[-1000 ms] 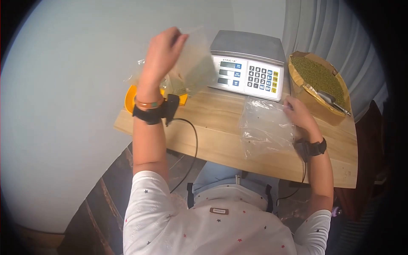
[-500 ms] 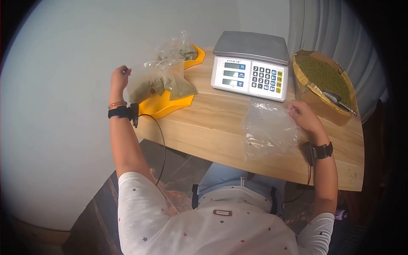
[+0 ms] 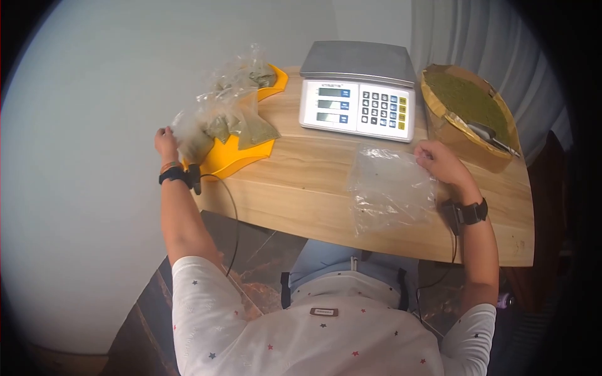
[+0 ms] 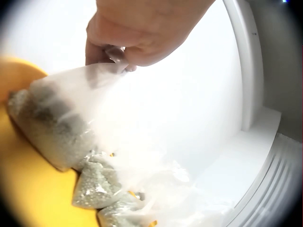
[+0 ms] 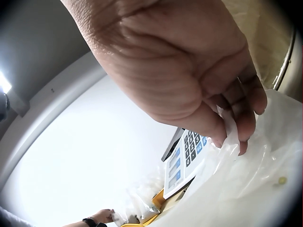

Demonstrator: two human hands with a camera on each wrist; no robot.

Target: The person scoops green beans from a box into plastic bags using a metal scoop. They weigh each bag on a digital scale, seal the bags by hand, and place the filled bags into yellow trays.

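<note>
My left hand point(image 3: 166, 145) pinches the gathered top of a clear plastic bag point(image 4: 61, 123) at the table's left end. Small green grains fill the bag's lower part, which rests on a yellow tray point(image 3: 241, 156). More filled bags point(image 3: 248, 125) lie on that tray beside it. On the right, my right hand point(image 3: 439, 161) pinches the edge of a flat clear plastic bag point(image 3: 389, 188) lying on the table in front of the scale. In the right wrist view, thumb and fingers point(image 5: 244, 125) close on a fold of its film.
A white digital scale point(image 3: 357, 109) with a grey platform stands at the back middle. To its right is a large open sack point(image 3: 470, 103) of green grains with a metal scoop point(image 3: 483, 133) in it. A wall point(image 3: 94, 156) borders the table's left side.
My left hand has carried the filled bag left and down from beside the scale, onto the yellow tray. The right hand stays at the flat bag's edge.
</note>
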